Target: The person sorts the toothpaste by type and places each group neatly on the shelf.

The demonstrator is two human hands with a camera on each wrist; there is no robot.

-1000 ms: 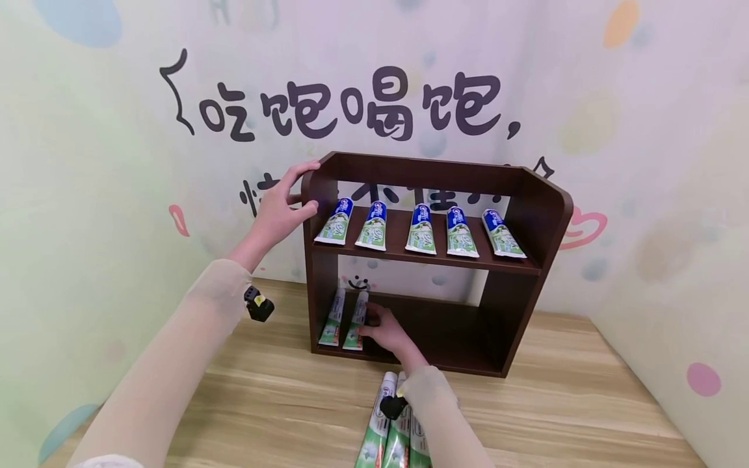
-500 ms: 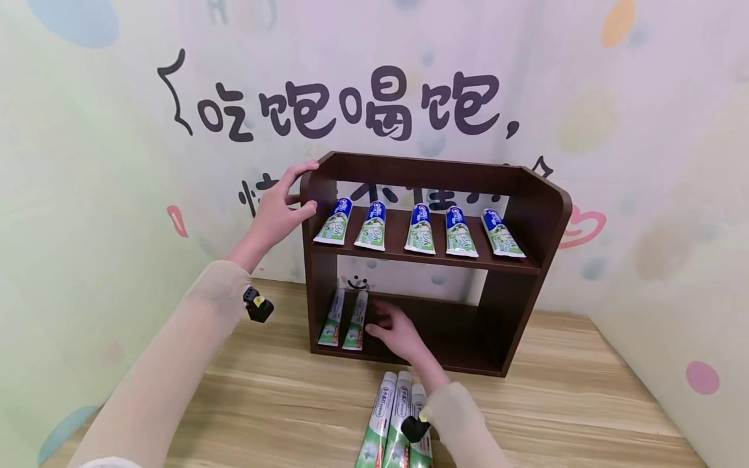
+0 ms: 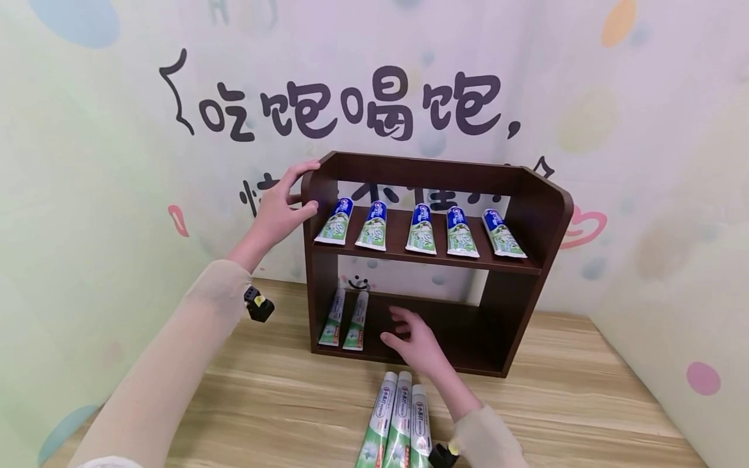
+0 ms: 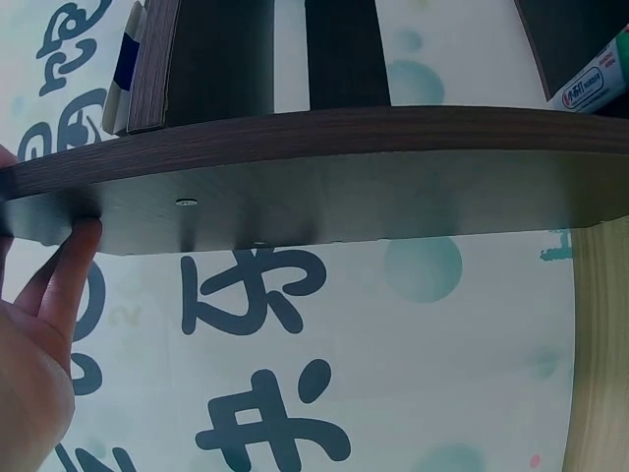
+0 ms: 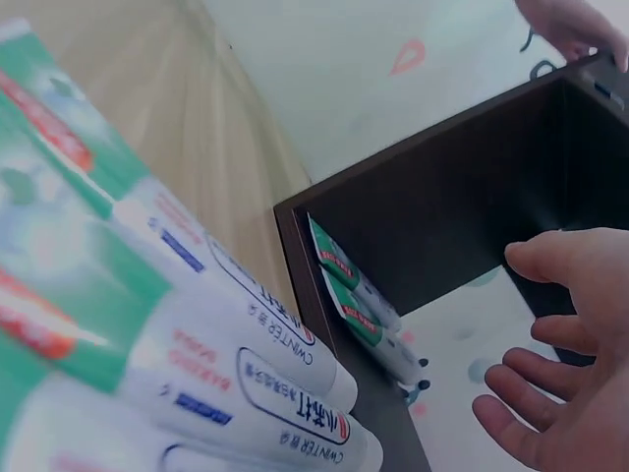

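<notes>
My left hand (image 3: 279,209) grips the upper left side of a dark brown two-tier shelf (image 3: 433,170); the left wrist view shows fingers at the edge of its side panel (image 4: 295,187). My right hand (image 3: 417,341) is in front of the lower tier, fingers spread and loosely bent, holding nothing. To its left, a white-and-green toothpaste tube (image 3: 355,323) and a second toothpaste tube (image 3: 331,320) lean side by side at the lower tier's left end. Three more toothpaste tubes (image 3: 400,416) lie together on the table in front, also large in the right wrist view.
Several blue-and-green toothpaste tubes (image 3: 421,231) stand in a spaced row on the upper tier. The wood-grain table (image 3: 263,390) extends on both sides of the shelf. Behind it rises a pale printed wall (image 3: 363,39) with large dark lettering.
My right hand has let go of the second toothpaste tube on the lower tier and drawn back right and toward me. The left hand has stayed on the shelf.
</notes>
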